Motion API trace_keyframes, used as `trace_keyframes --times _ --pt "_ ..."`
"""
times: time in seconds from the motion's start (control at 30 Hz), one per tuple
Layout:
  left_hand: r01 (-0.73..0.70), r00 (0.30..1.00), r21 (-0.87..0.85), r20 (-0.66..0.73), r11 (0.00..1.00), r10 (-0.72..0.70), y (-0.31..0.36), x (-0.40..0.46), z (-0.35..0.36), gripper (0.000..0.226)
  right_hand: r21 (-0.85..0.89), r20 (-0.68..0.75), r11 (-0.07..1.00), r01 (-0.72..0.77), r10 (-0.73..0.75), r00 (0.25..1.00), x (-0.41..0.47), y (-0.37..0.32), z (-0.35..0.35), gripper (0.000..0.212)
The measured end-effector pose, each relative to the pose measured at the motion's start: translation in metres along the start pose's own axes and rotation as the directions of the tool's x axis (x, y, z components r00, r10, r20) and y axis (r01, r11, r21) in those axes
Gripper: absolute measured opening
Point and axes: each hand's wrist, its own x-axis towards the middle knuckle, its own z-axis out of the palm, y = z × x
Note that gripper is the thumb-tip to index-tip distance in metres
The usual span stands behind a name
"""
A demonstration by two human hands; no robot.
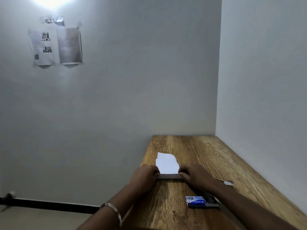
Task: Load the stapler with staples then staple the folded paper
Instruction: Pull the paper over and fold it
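A white folded paper [167, 164] lies on the wooden table [207, 155]. My left hand [146, 175] grips its near left corner and my right hand [196, 175] grips its near right corner, both pressing the folded near edge. A blue staple box [201, 201] lies half slid open on the table, under my right forearm. Behind my right wrist, a small white and dark object [228, 183] pokes out, possibly the stapler; most of it is hidden.
The table stands in a corner, with a grey wall [265, 80] along its right and far sides. Its left edge drops to the floor. Printed sheets [56, 47] are taped high on the wall at left.
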Motion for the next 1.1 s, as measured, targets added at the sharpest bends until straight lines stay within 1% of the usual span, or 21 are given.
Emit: trace_keyframes --times 0.17,0.33,0.6,0.7,0.8,0.9,1.0,1.1 --pt "0.033 0.998 0.027 -0.046 0.999 -0.032 0.001 0.005 0.003 0.023 0.039 -0.082 0.997 -0.074 0.077 0.994 0.005 -0.003 0.008 0.018" --pt "0.048 0.994 0.049 -0.097 0.998 -0.043 0.001 0.006 0.009 0.024 0.024 -0.098 0.992 -0.123 0.125 0.987 0.009 -0.006 0.012 0.019" --pt "0.085 0.994 0.050 -0.066 0.995 -0.081 -0.005 0.008 0.018 0.025 0.013 -0.089 0.987 -0.161 0.162 0.983 0.015 0.000 0.026 0.027" --pt "0.066 0.996 0.071 -0.061 0.995 -0.062 -0.005 0.009 0.020 0.026 -0.020 -0.091 0.991 -0.134 0.131 0.987 0.014 -0.001 0.028 0.026" --pt "-0.045 0.995 0.157 -0.080 0.987 0.058 -0.002 0.009 0.022 0.026 -0.123 -0.104 0.992 -0.030 0.017 0.994 0.014 -0.006 0.029 0.029" --pt "-0.145 0.985 0.237 -0.053 0.961 0.162 0.000 0.011 0.022 0.028 -0.192 -0.056 0.978 0.083 -0.095 0.994 0.014 -0.009 0.030 0.031" --pt "-0.171 0.983 0.256 -0.023 0.951 0.183 -0.001 0.012 0.023 0.031 -0.226 -0.046 0.967 0.120 -0.134 0.990 0.013 -0.008 0.028 0.029" --pt "-0.177 0.983 0.261 0.001 0.949 0.183 -0.001 0.014 0.023 0.032 -0.212 -0.032 0.970 0.120 -0.130 0.991 0.011 -0.008 0.028 0.029"
